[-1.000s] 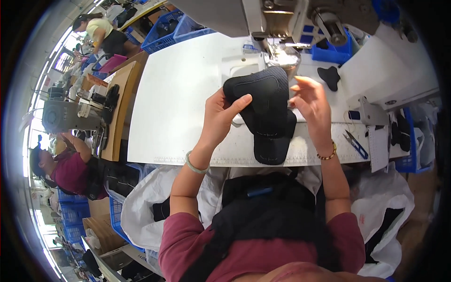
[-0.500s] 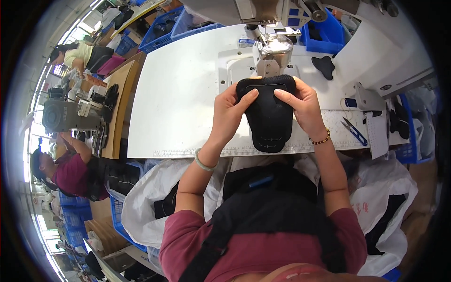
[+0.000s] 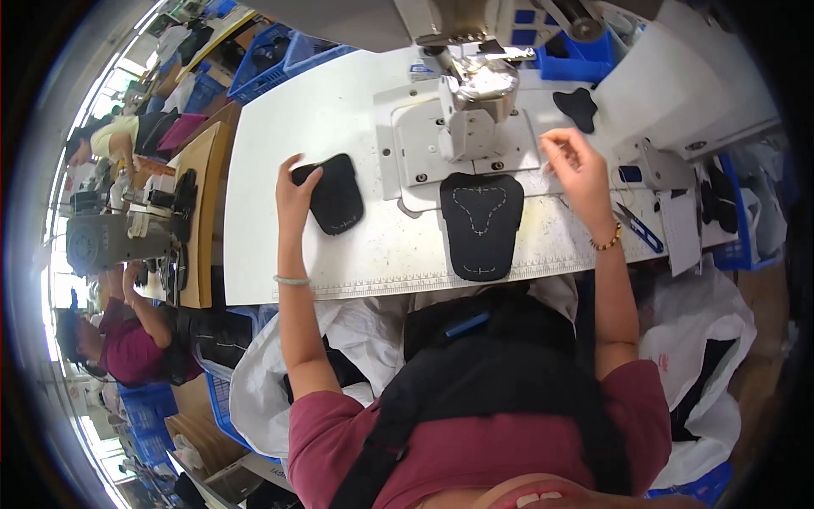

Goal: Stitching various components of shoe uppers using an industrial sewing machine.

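At the left of the white table, my left hand grips the upper left edge of a black padded fabric panel between thumb and fingers. A second black panel lies flat in front of the sewing machine head; pale dashed stitch marks form a rounded triangle on it, with a short line near its lower edge. Neither hand touches that one. Right of the machine, my right hand hovers over the table with its fingers curled in; what they hold, if anything, is too small to tell. Beyond it lies a small three-lobed black piece.
Blue-handled thread snips lie at the right beside a paper tag. A ruler strip runs along the front edge. Blue crates stand behind. Two people work at the left.
Both hands held the black panels together before the machine. Now they are apart: my left hand has carried one panel left, the other lies on the table, and my right hand has let go.
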Action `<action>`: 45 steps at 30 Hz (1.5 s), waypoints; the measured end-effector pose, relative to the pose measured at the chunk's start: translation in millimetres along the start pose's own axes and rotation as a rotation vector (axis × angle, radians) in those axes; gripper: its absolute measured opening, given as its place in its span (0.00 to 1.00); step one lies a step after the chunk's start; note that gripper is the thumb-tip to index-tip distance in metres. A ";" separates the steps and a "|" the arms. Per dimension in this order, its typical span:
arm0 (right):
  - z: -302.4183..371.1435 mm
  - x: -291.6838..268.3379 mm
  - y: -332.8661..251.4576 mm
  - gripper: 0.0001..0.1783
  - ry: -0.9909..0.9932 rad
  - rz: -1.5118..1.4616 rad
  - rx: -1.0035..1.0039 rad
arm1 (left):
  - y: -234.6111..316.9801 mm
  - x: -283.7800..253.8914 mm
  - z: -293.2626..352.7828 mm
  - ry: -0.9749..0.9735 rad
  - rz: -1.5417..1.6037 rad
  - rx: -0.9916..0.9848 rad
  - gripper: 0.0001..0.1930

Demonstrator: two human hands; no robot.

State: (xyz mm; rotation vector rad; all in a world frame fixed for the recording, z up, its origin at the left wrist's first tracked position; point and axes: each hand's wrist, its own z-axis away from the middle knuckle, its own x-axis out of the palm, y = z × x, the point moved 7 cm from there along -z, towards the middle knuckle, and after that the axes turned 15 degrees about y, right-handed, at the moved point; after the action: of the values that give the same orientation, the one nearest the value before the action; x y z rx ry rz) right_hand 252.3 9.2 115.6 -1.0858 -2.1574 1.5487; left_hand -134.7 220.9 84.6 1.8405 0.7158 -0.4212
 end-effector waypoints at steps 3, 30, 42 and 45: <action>-15.6 -26.4 27.2 0.08 0.053 0.341 -0.108 | 1.0 -4.4 8.1 0.243 -0.616 0.301 0.33; -64.4 -38.8 63.2 0.16 0.085 0.642 -0.413 | 154.2 92.5 176.5 -0.216 -0.029 0.133 0.46; -11.3 -19.2 42.9 0.14 -0.564 0.281 -0.334 | 151.0 94.0 175.1 -0.213 -0.056 0.027 0.43; -11.9 -23.4 23.6 0.14 -0.518 0.431 -0.442 | 143.2 96.8 173.7 -0.155 -0.015 0.061 0.39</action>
State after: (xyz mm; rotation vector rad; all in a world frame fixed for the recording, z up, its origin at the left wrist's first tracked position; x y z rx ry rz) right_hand 285.2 4.5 103.7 -1.4974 -2.8603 1.7213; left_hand 40.0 50.2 65.2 1.8374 0.6171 -0.5945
